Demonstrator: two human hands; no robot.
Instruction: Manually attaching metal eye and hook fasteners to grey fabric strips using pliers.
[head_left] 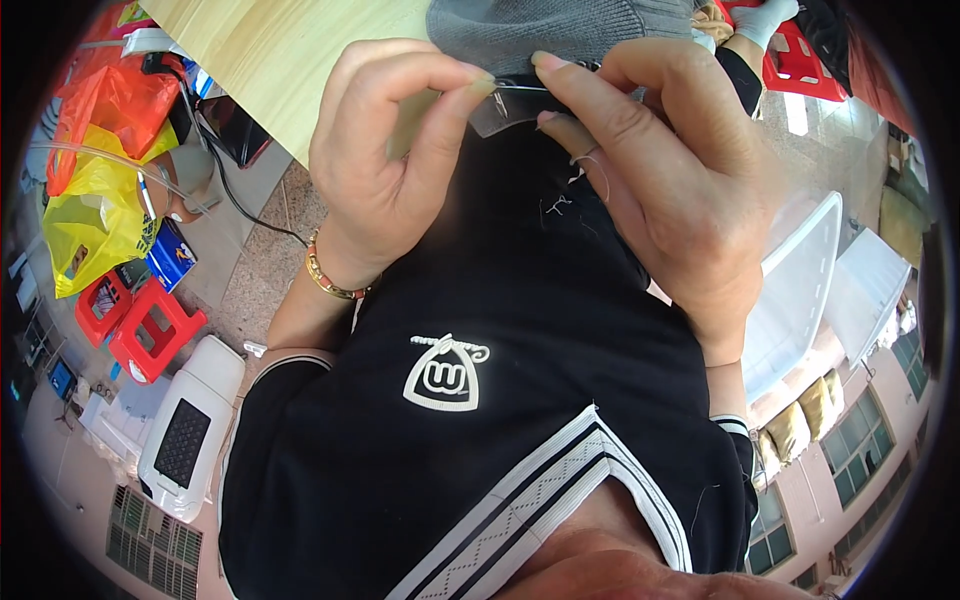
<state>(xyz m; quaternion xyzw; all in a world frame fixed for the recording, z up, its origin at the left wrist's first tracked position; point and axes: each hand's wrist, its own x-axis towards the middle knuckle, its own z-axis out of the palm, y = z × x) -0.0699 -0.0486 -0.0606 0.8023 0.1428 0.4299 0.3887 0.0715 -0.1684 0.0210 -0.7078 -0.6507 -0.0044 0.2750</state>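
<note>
Both my hands are raised close together at the top, in front of my black top. My left hand point(385, 150) pinches, thumb against forefinger, one end of a thin, shiny, needle-like piece point(522, 89). Close to its other end are the bent fingers of my right hand point(670, 150); what they grip is too small to make out. Just below the shiny piece shows a small clear, plastic-looking piece point(500, 122). A pale thread point(603, 172) loops by the right hand's fingers. Behind the fingertips lies grey ribbed knitwear point(530, 30).
A wood-grain tabletop point(270, 50) stands beyond my left hand. Leftward are a yellow plastic bag point(95, 215), a red bag point(120, 100), a red stool point(150, 335) and a white bin-like case point(195, 420). Clear plastic bins point(795, 300) stand right; a person's foot point(765, 20) shows far right.
</note>
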